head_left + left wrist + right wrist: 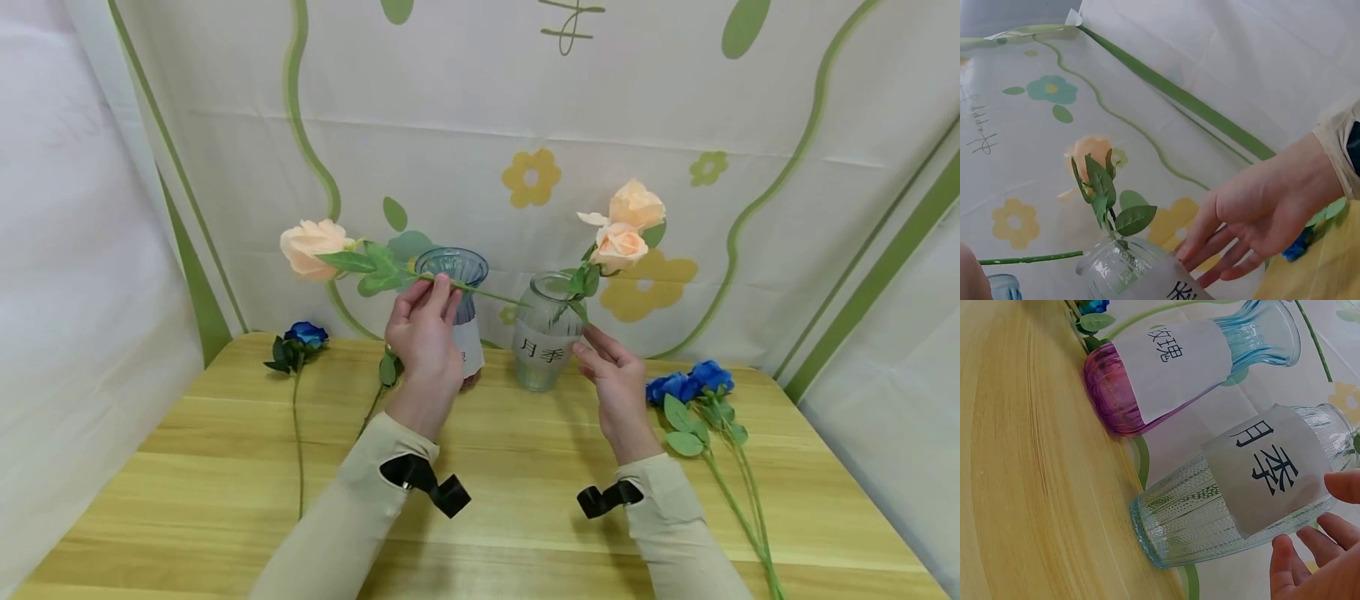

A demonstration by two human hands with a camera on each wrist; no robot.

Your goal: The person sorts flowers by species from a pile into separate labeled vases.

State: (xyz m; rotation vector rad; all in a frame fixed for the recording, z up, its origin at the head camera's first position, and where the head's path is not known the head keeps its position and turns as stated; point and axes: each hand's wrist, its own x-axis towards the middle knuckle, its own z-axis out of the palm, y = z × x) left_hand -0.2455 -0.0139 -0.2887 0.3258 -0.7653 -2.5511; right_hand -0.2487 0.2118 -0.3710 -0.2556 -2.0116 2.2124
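My left hand (427, 333) pinches the green stem of a peach rose (311, 248), held nearly level; its bloom points left and its stem end reaches toward the mouth of a clear glass vase (536, 367). Two peach roses (621, 246) stand in that vase, which has a white label with black characters. My right hand (618, 392) is at the vase's right side, fingers loosely extended; in the right wrist view, its thumb (1342, 486) lies over the label's edge. Whether the fingers press the glass, I cannot tell.
Left of the clear vase stands a blue and purple glass vase (1254, 337) with its own label. Two blue roses (690, 383) lie at the table's right. Another blue rose (306, 335) lies at the left, near a partly hidden stem (371, 408). A patterned cloth backs the table.
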